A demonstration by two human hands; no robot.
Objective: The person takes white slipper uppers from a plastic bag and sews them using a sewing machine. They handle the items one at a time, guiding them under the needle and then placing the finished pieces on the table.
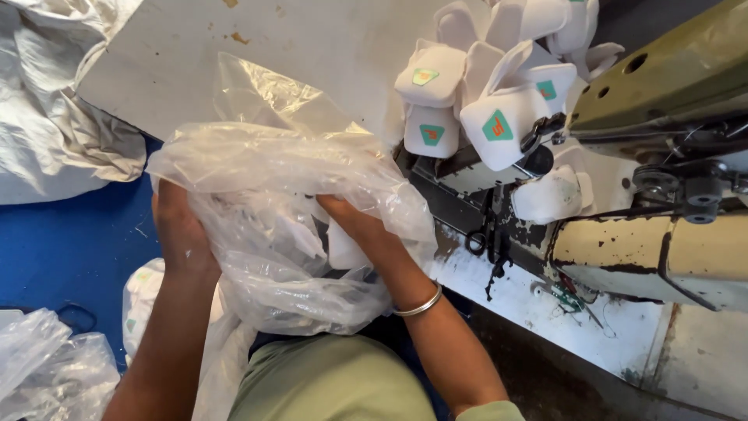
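Clear plastic filled the middle of the head view: a crumpled see-through bag (288, 210) sat over my lap, in front of the white counter (327, 47). My left hand (178, 234) gripped the bag's left side from outside, fingers folded into the film. My right hand (354, 222) was pushed down into the bag's mouth; its fingers were hidden by the plastic, so I could not tell whether they were clenched or loose. A thin silver bangle (418, 306) ringed that wrist. White cloth pieces (343, 249) showed dimly through the film near my right hand.

To the right, a heap of white padded pieces with green patches (499, 101) lay piled on the counter against the worn sewing machine (662, 179), whose cream paint was chipped. Small black scissors (483, 234) lay on the machine bed just beside the bag. At far left, rumpled white fabric (54, 132) rested on the blue floor (70, 249), and another clear bag (47, 366) sat at the lower corner.
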